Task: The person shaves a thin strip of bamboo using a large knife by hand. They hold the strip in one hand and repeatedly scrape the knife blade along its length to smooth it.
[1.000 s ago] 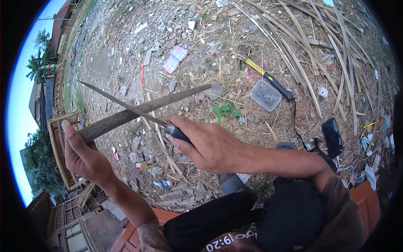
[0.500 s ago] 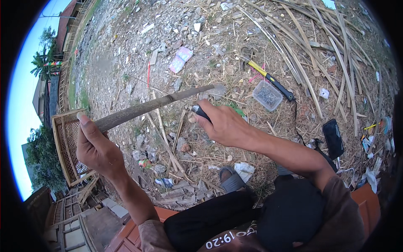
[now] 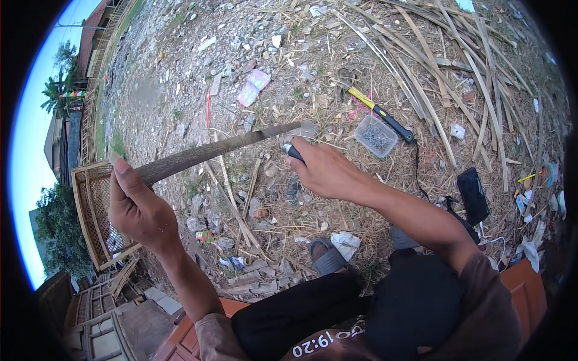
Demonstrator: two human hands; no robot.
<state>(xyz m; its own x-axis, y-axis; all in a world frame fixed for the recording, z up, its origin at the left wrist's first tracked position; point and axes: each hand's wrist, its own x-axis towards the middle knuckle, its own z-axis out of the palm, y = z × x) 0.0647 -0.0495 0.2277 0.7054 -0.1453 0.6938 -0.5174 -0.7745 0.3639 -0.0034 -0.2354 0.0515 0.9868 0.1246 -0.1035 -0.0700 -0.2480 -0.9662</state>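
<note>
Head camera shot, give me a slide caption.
Left hand holds a bamboo strip; right hand grips a knife handle at it.

A long bamboo strip [image 3: 217,150] slants across the middle of the view, its near end in the left hand [image 3: 139,210] at the left and its far end reaching up to the right, just beside the right hand [image 3: 325,171]. The right hand sits at the centre, closed on a knife handle [image 3: 293,152] that touches the strip's far end. Left of the left hand stands a woven lattice frame [image 3: 96,216]. Beyond and right of the right hand lies a small box of nails [image 3: 376,136], with a hammer [image 3: 379,114] just behind it. Farther right, a phone [image 3: 472,195] lies on the littered ground [image 3: 180,78], before a spread of bamboo strips [image 3: 457,72]. A sandal [image 3: 328,256] lies below the right hand.
</note>
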